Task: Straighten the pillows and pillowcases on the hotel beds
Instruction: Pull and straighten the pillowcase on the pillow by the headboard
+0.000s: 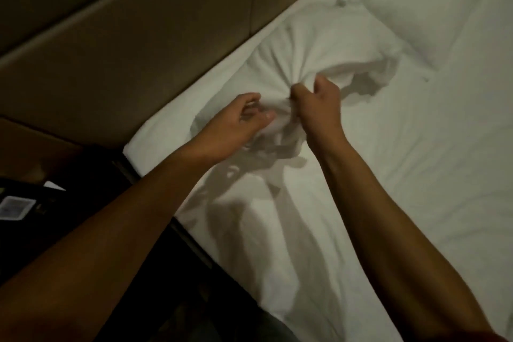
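Note:
A white pillow (313,44) in a crumpled white pillowcase lies near the head of the bed, close to the padded headboard. My right hand (316,104) is clenched on a bunch of the pillowcase's open end, with creases fanning out from the grip. My left hand (238,118) pinches the loose cloth of the same end just to the left, and the two hands almost touch. Loose pillowcase fabric (277,144) hangs crumpled below them. A second white pillow (433,11) lies flat at the upper right.
The white bed sheet (402,175) is wrinkled and spreads to the right and front. A beige padded headboard (125,36) runs along the left. Beside the bed's left edge stands a dark bedside table (33,197) with a small card on it.

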`<state>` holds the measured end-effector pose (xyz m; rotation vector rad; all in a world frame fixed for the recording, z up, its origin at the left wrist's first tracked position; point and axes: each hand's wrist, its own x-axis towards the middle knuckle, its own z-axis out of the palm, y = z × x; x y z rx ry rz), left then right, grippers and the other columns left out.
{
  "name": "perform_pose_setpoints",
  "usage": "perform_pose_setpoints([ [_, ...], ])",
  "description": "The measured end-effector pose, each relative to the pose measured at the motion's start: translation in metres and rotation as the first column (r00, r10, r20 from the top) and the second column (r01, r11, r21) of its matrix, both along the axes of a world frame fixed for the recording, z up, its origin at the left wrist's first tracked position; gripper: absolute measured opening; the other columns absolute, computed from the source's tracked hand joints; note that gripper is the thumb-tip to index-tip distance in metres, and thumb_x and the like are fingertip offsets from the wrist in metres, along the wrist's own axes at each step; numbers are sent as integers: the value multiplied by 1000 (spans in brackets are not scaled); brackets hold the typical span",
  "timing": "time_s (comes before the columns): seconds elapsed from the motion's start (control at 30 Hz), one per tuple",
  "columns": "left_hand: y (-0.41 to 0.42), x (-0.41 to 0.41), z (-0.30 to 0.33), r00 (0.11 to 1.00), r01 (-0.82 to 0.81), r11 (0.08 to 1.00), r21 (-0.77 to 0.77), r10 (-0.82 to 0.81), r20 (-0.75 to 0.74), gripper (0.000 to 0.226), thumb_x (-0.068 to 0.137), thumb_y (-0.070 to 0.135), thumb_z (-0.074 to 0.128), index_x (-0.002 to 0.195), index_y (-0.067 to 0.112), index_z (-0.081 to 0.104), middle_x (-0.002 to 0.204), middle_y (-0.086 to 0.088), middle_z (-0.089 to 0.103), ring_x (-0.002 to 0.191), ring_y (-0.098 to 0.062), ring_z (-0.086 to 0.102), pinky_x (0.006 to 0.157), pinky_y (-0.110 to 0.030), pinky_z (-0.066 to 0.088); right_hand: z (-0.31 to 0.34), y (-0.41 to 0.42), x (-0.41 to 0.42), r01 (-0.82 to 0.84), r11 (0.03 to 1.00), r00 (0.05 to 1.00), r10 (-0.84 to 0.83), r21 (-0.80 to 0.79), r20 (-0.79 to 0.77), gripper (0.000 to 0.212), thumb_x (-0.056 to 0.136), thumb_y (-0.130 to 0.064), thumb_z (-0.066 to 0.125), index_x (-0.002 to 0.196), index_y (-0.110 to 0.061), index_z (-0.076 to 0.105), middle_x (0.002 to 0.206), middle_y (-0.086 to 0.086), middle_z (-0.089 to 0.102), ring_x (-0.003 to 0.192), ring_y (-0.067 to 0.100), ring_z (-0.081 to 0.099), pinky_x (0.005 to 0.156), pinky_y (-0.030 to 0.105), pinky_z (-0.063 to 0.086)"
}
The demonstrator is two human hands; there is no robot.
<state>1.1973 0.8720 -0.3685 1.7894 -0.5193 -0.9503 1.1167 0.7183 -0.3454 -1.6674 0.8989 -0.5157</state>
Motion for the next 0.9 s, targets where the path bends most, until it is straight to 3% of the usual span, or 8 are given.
perform_pose_setpoints([
  [0.1, 19, 12, 37, 980, 55, 998, -12, -52, 194, 84, 80, 31, 78, 151, 33, 32, 143, 2, 50, 122, -11, 57, 97, -29, 52, 57, 24, 36, -333, 903, 943, 321, -272, -89, 37, 79, -15, 66, 57, -25, 38, 55, -8, 40, 50, 3, 36, 50, 22, 33],
  [0.2, 39, 31, 44, 960, 6, 987, 161, -51, 275, 80, 69, 38, 81, 140, 16, 48, 121, 0, 63, 107, -14, 62, 87, -26, 50, 67, 68, 72, -572, 740, 818, 480, -354, -318, 38, 77, -27, 70, 55, -21, 40, 53, -7, 41, 49, 6, 41, 45, 15, 30],
  [0.37, 92, 45, -23, 968, -159, 839, 521, 28, 251, 60, 83, 29, 66, 136, 4, 50, 133, -21, 58, 123, -36, 57, 101, -40, 46, -7, 137, 88, -655, 755, 699, 604, -5, -384, 34, 87, -20, 70, 63, -14, 47, 68, 11, 55, 67, 21, 51, 65, 35, 42],
  [0.47, 113, 38, -69, 961, -269, 821, 503, 193, 199, 49, 80, 26, 76, 124, 11, 60, 118, -14, 68, 108, -34, 65, 86, -35, 49, -42, 136, 82, -668, 681, 632, 732, 300, -254, 23, 93, -26, 66, 76, -10, 66, 83, 16, 72, 74, 19, 65, 73, 34, 55],
  [0.53, 114, 39, -85, 950, -306, 772, 557, 210, 231, 50, 82, 31, 75, 125, 8, 60, 116, -16, 68, 109, -39, 63, 84, -34, 47, -52, 109, 84, -604, 715, 701, 687, 352, -193, 21, 95, -26, 64, 79, -15, 71, 79, 8, 74, 70, 13, 69, 67, 28, 56],
  [0.67, 110, 61, -76, 914, -375, 725, 579, 182, 364, 24, 88, 10, 60, 109, -1, 65, 110, -27, 66, 102, -44, 62, 86, -41, 49, -51, -3, 105, -142, 910, 933, 254, 389, -254, 31, 96, -34, 60, 84, -7, 65, 72, 14, 68, 56, 21, 66, 58, 32, 51],
  [0.8, 112, 111, -35, 788, -507, 688, 520, 125, 603, 19, 85, 1, 55, 96, 0, 70, 95, -25, 69, 89, -45, 65, 79, -46, 53, -43, -106, 146, 98, 968, 953, -25, 230, -303, 59, 84, -59, 66, 105, -3, 66, 88, 19, 73, 73, 32, 74, 65, 45, 64],
  [0.9, 101, 140, -13, 657, -545, 718, 432, 46, 752, 14, 86, 1, 52, 82, 9, 63, 76, -13, 60, 78, -41, 64, 66, -40, 47, -41, -151, 174, 153, 960, 913, -47, 233, -406, 81, 74, -77, 63, 121, -11, 62, 91, 11, 74, 75, 27, 74, 54, 36, 62],
])
